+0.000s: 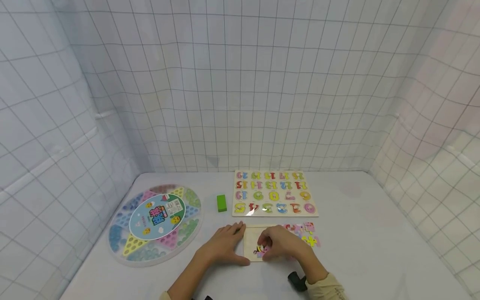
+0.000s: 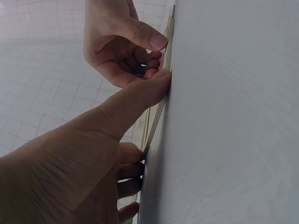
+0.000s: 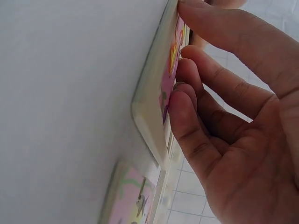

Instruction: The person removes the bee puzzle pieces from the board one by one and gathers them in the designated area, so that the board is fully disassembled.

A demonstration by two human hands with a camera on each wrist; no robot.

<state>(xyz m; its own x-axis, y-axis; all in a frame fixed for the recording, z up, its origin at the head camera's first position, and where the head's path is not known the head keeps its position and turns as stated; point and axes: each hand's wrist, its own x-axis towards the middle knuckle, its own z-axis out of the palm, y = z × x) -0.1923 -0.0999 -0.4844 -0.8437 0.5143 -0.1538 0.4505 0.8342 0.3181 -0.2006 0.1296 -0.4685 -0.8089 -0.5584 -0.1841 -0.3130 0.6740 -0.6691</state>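
Note:
A shallow wooden puzzle tray [image 1: 252, 233] lies flat before me, its left part bare wood. Along its left side my left hand [image 1: 224, 246] is spread, thumb at the near edge and fingers toward the far corner. My right hand [image 1: 281, 242] is over the tray with curled fingers, thumb and fingertips at a pink jigsaw piece [image 1: 259, 251] with a yellow-and-black bee. In the right wrist view, the fingertips touch the pink printed surface [image 3: 172, 70]. The right hand hides part of the tray. Loose pink-and-yellow jigsaw pieces [image 1: 310, 241] lie right of it.
Behind the tray lies a wooden number board [image 1: 275, 212] with coloured numerals. A green block [image 1: 221, 203] is left of that board. Farther left is a round Chinese checkers board [image 1: 195, 225] with a blue oval label. A black object [image 1: 296, 281] sits by the right wrist.

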